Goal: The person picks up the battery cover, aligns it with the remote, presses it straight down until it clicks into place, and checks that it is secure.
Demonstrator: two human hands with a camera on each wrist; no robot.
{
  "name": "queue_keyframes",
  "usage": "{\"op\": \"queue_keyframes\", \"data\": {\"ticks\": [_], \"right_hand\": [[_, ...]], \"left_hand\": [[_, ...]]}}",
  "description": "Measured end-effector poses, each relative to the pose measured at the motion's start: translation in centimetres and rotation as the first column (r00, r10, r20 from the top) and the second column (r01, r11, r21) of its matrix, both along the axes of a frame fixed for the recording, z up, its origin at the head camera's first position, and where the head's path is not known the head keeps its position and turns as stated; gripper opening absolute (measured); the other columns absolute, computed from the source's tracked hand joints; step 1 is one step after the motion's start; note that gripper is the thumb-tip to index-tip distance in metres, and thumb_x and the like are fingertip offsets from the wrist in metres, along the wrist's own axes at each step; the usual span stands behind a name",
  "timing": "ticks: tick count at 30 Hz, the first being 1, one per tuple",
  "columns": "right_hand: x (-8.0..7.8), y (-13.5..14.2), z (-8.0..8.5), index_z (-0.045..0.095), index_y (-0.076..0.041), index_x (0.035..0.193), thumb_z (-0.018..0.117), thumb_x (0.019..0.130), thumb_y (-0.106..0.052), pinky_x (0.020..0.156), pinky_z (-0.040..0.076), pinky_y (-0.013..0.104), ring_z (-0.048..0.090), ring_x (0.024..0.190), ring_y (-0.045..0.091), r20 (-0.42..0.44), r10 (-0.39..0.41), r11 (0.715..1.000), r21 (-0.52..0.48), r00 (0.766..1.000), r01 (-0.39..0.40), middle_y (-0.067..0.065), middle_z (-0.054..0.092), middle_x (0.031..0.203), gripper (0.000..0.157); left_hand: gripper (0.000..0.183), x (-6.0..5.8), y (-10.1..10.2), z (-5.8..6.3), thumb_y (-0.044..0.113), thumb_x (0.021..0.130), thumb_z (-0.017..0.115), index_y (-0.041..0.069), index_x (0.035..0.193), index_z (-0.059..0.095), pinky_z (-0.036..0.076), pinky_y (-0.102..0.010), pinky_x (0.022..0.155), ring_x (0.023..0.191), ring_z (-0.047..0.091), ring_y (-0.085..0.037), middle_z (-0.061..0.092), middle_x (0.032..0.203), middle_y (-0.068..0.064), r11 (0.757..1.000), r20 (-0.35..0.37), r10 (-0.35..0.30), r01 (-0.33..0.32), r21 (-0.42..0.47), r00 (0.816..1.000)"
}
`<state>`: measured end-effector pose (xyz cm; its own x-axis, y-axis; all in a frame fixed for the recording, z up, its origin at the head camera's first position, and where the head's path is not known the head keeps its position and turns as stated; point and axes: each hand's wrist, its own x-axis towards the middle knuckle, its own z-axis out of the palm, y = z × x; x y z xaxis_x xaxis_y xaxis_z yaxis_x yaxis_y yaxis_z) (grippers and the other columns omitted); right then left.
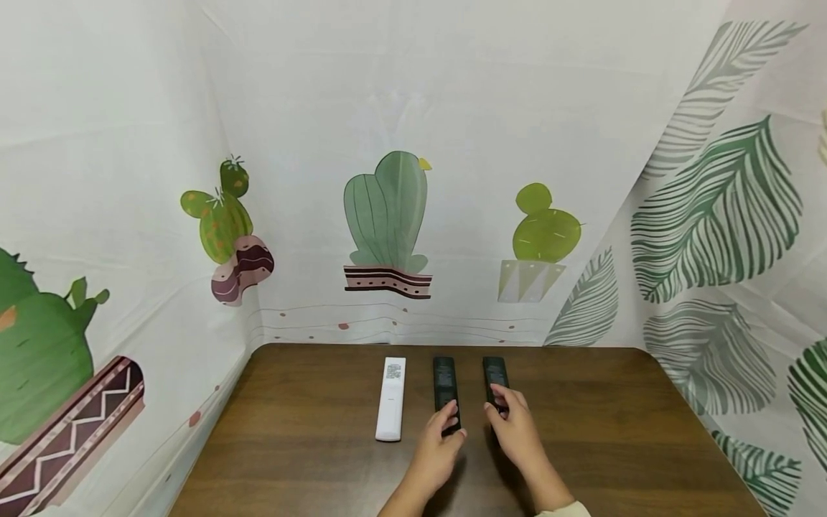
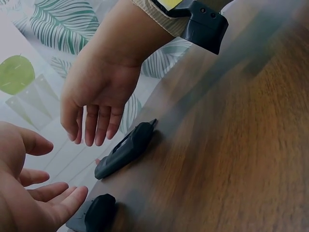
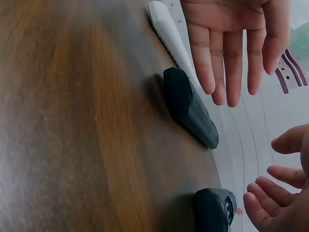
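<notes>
Three slim remote controls lie side by side on the wooden table. The white remote [image 1: 390, 399] is on the left, one black remote [image 1: 446, 380] in the middle, another black remote [image 1: 495, 371] on the right. My left hand [image 1: 434, 452] is over the near end of the middle one, fingers spread and gently bent. Over the near part of the right-hand black remote is my right hand [image 1: 515, 431], its thumb and fingers apart. Both wrist views show the left hand [image 2: 34, 188] and right hand [image 3: 285, 188] beside the remotes, palms visible, gripping nothing.
The brown wooden table [image 1: 291, 424] has rounded back corners. Behind it hangs a white cloth [image 1: 297, 143] printed with cacti, and leaf-patterned cloth [image 1: 717, 215] hangs at the right. A dark wrist-worn device [image 2: 205, 26] sits on the right wrist.
</notes>
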<state>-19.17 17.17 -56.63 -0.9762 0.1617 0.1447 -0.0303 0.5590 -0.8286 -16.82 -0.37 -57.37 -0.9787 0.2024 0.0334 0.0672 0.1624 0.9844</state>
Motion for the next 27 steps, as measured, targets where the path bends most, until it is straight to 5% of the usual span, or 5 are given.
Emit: {"op": "queue_keyframes", "data": {"ticks": [27], "right_hand": [[0.1, 2.6, -0.6, 0.058, 0.002, 0.135, 0.064, 0.094, -0.009, 0.088, 0.051, 0.03, 0.06, 0.114, 0.033, 0.025, -0.085, 0.996, 0.024, 0.996, 0.084, 0.022, 0.058, 0.126, 0.043]], "left_hand": [[0.058, -0.1, 1.8, -0.6, 0.015, 0.097, 0.06, -0.005, 0.149, 0.043, 0.05, -0.045, 0.105, 0.133, 0.053, -0.04, 0.053, 0.146, -0.024, 0.993, 0.083, -0.064, 0.055, 0.106, 0.995]]}}
